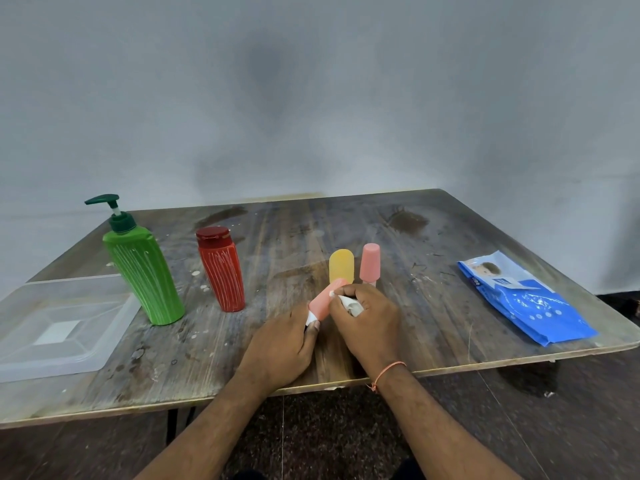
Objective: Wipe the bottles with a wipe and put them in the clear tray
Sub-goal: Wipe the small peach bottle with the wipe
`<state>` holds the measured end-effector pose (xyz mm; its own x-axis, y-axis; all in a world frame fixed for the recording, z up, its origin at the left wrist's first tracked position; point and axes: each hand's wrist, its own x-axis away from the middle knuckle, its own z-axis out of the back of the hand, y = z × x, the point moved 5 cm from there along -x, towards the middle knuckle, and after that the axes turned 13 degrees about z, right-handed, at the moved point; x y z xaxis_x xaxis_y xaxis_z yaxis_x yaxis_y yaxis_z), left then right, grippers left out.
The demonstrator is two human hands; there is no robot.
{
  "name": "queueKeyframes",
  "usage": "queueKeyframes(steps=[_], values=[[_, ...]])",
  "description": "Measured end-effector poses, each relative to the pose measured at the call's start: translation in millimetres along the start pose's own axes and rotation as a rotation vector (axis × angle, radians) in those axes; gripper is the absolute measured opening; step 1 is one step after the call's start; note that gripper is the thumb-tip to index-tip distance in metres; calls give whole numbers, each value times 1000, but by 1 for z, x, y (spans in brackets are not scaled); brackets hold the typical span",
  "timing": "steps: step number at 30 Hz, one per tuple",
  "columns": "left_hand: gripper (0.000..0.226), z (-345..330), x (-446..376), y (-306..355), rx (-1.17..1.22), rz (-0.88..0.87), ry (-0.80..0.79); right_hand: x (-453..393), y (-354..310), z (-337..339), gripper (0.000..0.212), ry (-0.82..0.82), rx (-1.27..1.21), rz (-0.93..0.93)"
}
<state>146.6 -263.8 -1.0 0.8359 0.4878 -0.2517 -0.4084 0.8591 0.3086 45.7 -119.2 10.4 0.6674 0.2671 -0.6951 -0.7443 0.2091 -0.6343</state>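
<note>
1. Here, nearest to me, my two forearms reach over the front edge of the worn wooden desk (433, 237); a thin orange thread bracelet (389, 370) sits on my right wrist.
2. My left hand (280, 348) has its fingers curled round the lower, white end of a small pink bottle (323, 299), holding it just above the desk, tilted so its rounded top points up and to the right.
3. My right hand (367, 320) is closed on a bunched white wipe (351, 304), and its fingertips press that wipe against the side of the pink bottle near its top. The two hands almost touch.
4. Just behind my hands stand two more small bottles, side by side and upright: a yellow bottle (341, 265) and, to its right, a second pink bottle (370, 263).
5. To the left, a red bottle (221, 270) with a dark red cap stands on the desk, and further left a green pump bottle (142, 268); both carry pale streaks down their sides.
6. The clear tray (20, 370) lies at the left edge of the desk, just beside the green pump bottle, with no bottle in it.
7. On the right side of the desk, well apart from my hands, lies a blue pack of wipes (530, 303), flat.
8. Beyond the desk is a plain grey wall (311, 98).
</note>
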Motion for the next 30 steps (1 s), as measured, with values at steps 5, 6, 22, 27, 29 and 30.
queueKeyframes(steps=[5,6,22,27,29,30], values=[[38,0,1,0,-4,3,11,1,5,0,7,2,11,-63],[39,1,1,0,-5,5,11,1,6,1,6,12,11,-68],[38,1,3,0,-10,5,42,1,3,0,8,37,-25,-11],[36,1,3,2,-24,-5,51,1,8,-1,6,29,16,-73],[37,1,3,1,-24,-5,52,0,9,0,6,47,3,-79],[37,1,3,1,-22,-4,52,0,8,0,7,51,-5,-68]])
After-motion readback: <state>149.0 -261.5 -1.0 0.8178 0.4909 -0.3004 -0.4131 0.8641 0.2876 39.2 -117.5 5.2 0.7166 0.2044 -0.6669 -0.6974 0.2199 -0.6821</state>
